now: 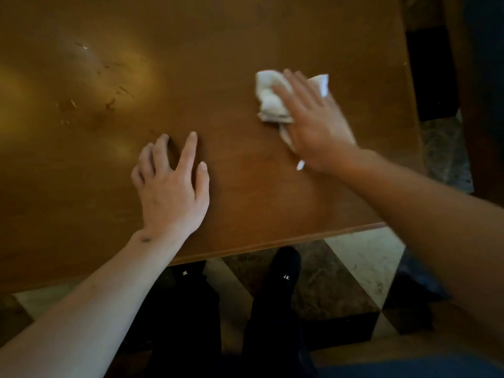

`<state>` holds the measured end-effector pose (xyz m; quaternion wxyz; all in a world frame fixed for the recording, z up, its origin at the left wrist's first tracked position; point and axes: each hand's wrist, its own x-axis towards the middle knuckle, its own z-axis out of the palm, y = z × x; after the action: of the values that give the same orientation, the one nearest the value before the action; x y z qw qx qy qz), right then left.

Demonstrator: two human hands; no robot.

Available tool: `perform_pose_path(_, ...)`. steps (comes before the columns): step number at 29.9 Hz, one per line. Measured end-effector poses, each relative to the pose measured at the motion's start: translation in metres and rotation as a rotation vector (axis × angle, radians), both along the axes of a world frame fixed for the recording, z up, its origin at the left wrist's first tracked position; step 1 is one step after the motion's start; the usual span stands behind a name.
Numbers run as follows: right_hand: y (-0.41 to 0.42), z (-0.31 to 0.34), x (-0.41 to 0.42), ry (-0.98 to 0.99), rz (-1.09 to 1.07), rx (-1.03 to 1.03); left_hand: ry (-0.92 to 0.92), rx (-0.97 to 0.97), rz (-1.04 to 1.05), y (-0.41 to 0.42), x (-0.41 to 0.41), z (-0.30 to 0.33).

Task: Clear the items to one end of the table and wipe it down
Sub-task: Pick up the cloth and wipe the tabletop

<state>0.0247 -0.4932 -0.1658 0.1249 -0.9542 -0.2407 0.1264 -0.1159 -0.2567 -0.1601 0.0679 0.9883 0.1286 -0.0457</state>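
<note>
Cloth (268,100) half under the blurred right hand (313,124) (far edge smeared).

Dim room, checkered marble floor (362,257)

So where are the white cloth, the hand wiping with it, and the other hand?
white cloth (268,100): head view, on its bunched left part.
right hand (313,124): head view, on the back of the hand.
left hand (170,192): head view, on the back of the hand.

One wooden table (245,36), one crumpled white cloth (268,98), two bare hands, the left hand (170,188) and the right hand (313,126), and two black shoes (285,264)
</note>
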Motion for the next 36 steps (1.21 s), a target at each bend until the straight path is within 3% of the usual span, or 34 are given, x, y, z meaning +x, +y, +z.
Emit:
perform_pose_path(9, -0.092, -0.008, -0.033, -0.12, -0.509, 0.077, -0.047, 0.017, 0.004, -0.015, 0.003, -0.016)
perform_pose_path(16, -0.068, -0.012, -0.092, -0.199, -1.054, 0.093, -0.045, -0.047, 0.019, -0.012, -0.002, -0.013)
perform_pose_path(21, -0.026, -0.018, -0.104, -0.216, -1.246, 0.044, -0.042, -0.086, -0.031, 0.001, -0.011, -0.009)
perform_pose_path(24, 0.009, -0.02, -0.109, -0.215, -1.158, -0.014, -0.047, -0.102, -0.042, 0.012, -0.018, -0.01)
perform_pose_path(29, 0.094, -0.015, -0.131, -0.169, -0.825, -0.042, -0.042, -0.12, 0.004, 0.037, -0.039, -0.008)
perform_pose_path(36, 0.164, -0.017, -0.165, -0.152, -0.355, 0.093, 0.013, -0.086, 0.086, 0.064, -0.078, -0.003)
